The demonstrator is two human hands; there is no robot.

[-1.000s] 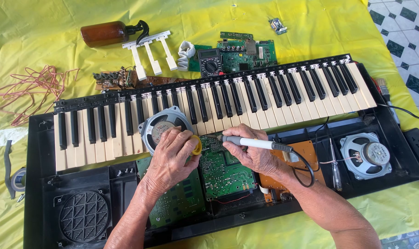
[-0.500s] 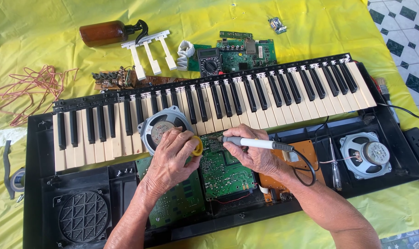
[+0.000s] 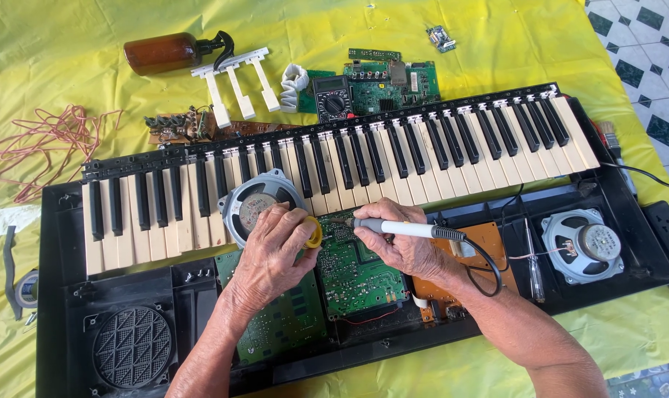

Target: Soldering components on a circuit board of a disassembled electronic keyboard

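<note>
Inside the opened keyboard case (image 3: 62, 295), the right hand (image 3: 401, 247) grips a soldering iron (image 3: 408, 229), fingers clamped around its white handle, tip directed at the green circuit board (image 3: 356, 273). The left hand (image 3: 272, 254) rests on a loose speaker (image 3: 255, 203) lying across the keys, fingers closed on a small yellow round object (image 3: 314, 232); its exact nature cannot be determined.

Risk: the iron tip sits close to the left-hand fingers, so a slip may cause a burn. The iron's black cord (image 3: 485, 269) loops over the brown board (image 3: 489, 250); a snag could drag the tip across adjacent components. The unsecured speaker may slide off the keys.

Surface: a yellow cloth (image 3: 69, 29) covers the floor, carrying a brown bottle (image 3: 165, 53), a multimeter (image 3: 333, 97), spare boards and red wire (image 3: 47, 140). Patterned tile (image 3: 644, 44) shows at upper right.
</note>
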